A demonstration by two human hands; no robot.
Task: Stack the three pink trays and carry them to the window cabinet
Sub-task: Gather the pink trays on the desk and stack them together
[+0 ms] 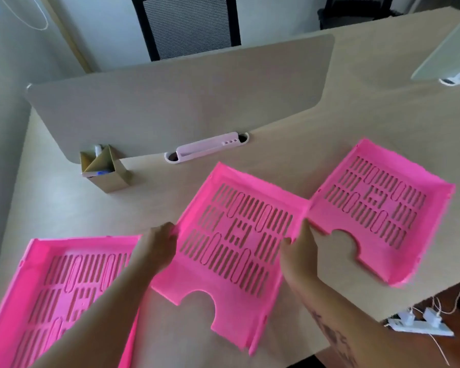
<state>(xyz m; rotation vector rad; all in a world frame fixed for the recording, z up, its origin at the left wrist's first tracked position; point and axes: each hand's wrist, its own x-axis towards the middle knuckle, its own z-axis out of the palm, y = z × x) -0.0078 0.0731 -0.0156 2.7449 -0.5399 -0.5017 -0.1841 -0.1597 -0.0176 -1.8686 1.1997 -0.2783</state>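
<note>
Three slotted pink trays lie side by side on the beige desk [64, 203]. The middle tray [231, 243] sits between my hands. My left hand [160, 243] grips its left wall and my right hand [300, 251] grips its right wall. The right tray [383, 208] lies at the desk's right edge, its near left corner touching the middle tray. The left tray [59, 293] lies at the lower left, partly under my left forearm and cut off by the frame.
A beige divider panel [181, 102] stands across the desk behind the trays. A cardboard pen holder [106, 168] stands at its left foot, beside a cable slot with a pale pink cover [207, 147]. A white power strip [420, 324] lies on the floor at right. A black chair [189, 25] is beyond.
</note>
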